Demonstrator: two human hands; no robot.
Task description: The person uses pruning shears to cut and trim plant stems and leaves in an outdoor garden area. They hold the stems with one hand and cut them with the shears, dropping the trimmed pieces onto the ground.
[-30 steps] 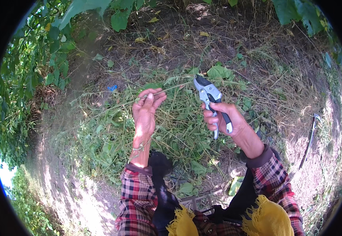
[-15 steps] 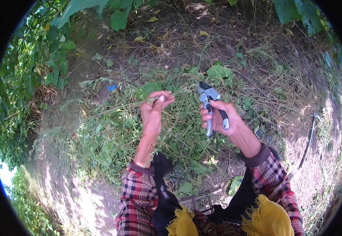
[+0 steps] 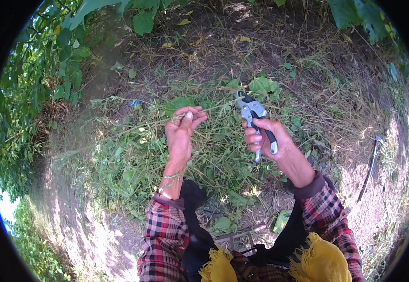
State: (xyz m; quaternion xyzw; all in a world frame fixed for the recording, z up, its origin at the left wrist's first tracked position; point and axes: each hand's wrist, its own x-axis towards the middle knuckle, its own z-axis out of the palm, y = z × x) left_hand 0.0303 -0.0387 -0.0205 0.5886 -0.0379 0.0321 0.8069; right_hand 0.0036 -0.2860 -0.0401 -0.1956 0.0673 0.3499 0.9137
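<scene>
My right hand (image 3: 269, 136) grips a pair of pruning shears (image 3: 252, 111) with silver and black handles, the blades pointing away from me. In my left hand (image 3: 182, 129), thumb and fingers pinch a thin green weed stem (image 3: 155, 123) that stretches out to the left. Some stems run from the left fingers toward the shear blades; whether the blades touch them I cannot tell. Beneath both hands spreads a heap of cut green weeds (image 3: 214, 164) with a few broad leaves in it.
A long-handled tool with a curved metal head (image 3: 370, 169) lies on the ground at the right. Leafy vines (image 3: 40, 94) hang along the left and top. A blue scrap (image 3: 134, 103) sits among the weeds. Near my feet lies a grey slatted piece (image 3: 239, 238).
My left fingers have spread a little, the stem still between them. The shears have shifted slightly to the right and turned a bit, their handles a little closer together.
</scene>
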